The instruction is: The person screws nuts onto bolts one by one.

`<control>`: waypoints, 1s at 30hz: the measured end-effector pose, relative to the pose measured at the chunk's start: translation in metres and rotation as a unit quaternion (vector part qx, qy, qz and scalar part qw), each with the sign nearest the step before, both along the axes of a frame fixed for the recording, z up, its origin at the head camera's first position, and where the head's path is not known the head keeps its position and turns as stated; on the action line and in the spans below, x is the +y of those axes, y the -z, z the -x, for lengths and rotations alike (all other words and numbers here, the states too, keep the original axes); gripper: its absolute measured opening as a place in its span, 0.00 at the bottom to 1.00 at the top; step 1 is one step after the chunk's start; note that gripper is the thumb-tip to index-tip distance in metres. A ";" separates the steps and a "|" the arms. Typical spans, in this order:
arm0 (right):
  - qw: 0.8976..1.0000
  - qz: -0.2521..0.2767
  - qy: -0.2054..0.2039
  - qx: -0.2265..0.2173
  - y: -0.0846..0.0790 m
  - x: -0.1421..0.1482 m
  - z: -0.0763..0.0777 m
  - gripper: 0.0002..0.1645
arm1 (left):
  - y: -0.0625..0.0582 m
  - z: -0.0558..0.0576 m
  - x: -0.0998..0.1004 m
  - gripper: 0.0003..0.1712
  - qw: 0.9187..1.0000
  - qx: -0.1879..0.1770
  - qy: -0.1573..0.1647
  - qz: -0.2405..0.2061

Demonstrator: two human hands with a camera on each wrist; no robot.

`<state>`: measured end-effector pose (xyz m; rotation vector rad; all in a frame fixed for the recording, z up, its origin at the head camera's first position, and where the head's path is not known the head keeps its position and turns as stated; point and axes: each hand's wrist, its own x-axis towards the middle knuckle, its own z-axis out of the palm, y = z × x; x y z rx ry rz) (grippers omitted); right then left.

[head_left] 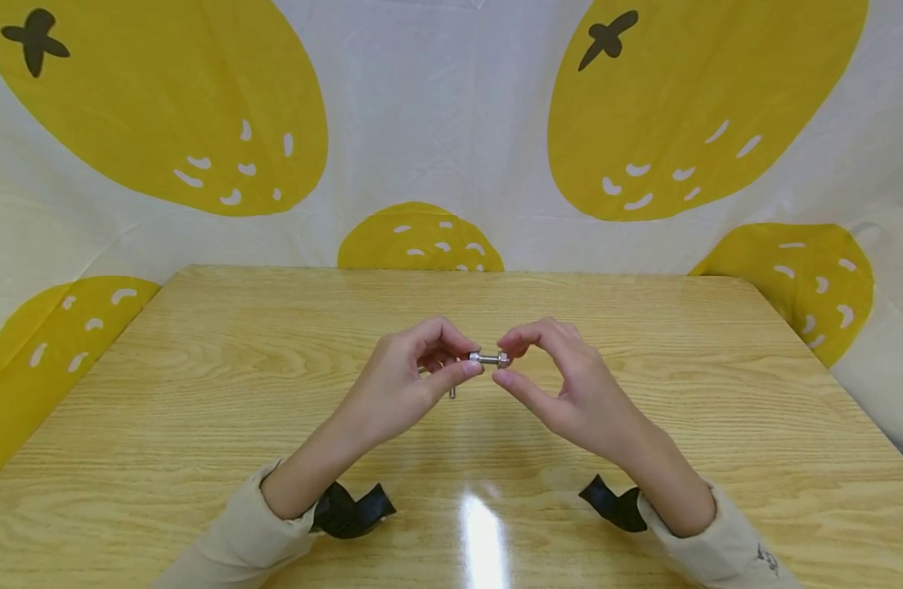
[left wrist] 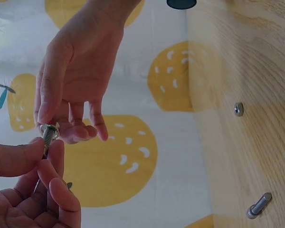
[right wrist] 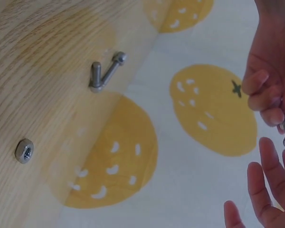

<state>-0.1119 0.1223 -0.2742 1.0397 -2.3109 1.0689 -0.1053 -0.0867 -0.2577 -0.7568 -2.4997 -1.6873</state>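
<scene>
Between the two hands a silver metal bolt is held level over the table. The left hand pinches the bolt's head end between thumb and forefinger. At the far end of the shank sits a hex nut, which the right hand pinches with its thumb and forefinger tips. In the left wrist view the nut shows around the threaded tip, right at the right hand's fingertips. The right hand's other fingers hang loosely, away from the bolt.
On the wooden table lies a loose nut. Two more bolts rest near each other, partly hidden behind the left hand in the head view. A white cloth with yellow fruit shapes hangs behind the table.
</scene>
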 end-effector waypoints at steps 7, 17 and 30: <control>0.999 0.010 -0.023 0.025 0.000 -0.001 0.002 0.16 | 0.000 0.001 -0.001 0.06 1.000 0.003 0.002 -0.001; 1.000 -0.003 -0.006 0.012 0.001 -0.001 0.001 0.10 | -0.001 0.000 0.000 0.05 1.000 -0.008 -0.001 0.009; 1.000 -0.005 0.002 0.030 0.003 -0.004 0.003 0.14 | 0.000 -0.001 0.002 0.05 1.000 0.000 0.004 0.003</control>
